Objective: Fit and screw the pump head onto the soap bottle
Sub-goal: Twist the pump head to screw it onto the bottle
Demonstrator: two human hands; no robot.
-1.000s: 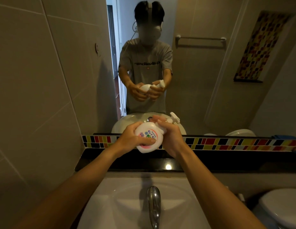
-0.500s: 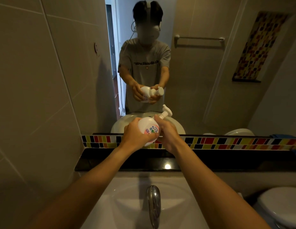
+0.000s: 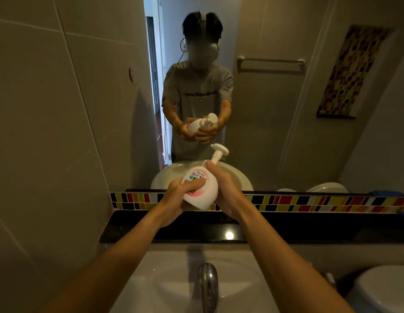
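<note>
Since half a second ago the soap bottle (image 3: pixel 199 190) has tilted so its pump head (image 3: pixel 219 152) points up and away. It is held above the faucet (image 3: pixel 209 283); the left hand (image 3: pixel 180 199) grips its rounded, glossy white plastic body, the right hand (image 3: pixel 225 188) wraps its shoulder, thumb at the collar. A tilted start could cross-thread the smooth collar.
</note>
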